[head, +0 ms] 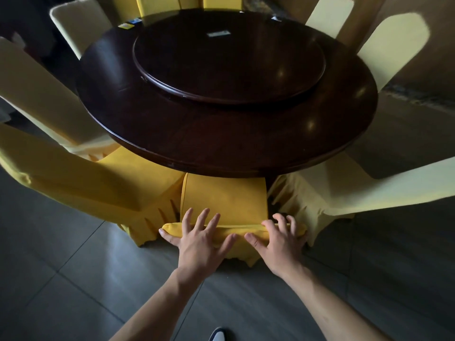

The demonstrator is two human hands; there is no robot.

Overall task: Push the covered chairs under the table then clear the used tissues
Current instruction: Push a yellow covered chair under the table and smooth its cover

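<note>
A chair in a deep yellow cover [222, 198] stands straight in front of me, its seat partly under the round dark wooden table [221, 148]. Both hands rest on the top of its backrest. My left hand [199, 238] lies with fingers spread over the left part, thumb on the near side. On the right part, my right hand [278, 238] curls its fingers over the top edge. A white tissue [218, 33] lies on the turntable [229, 52] at the far side, and another white scrap [275, 18] sits at the table's far edge.
A deep yellow covered chair [81, 178] stands close on the left and a pale yellow one [357, 188] close on the right. Several more covered chairs ring the table. Small blue and yellow packets [126, 25] lie at the far left rim. The floor is grey tile.
</note>
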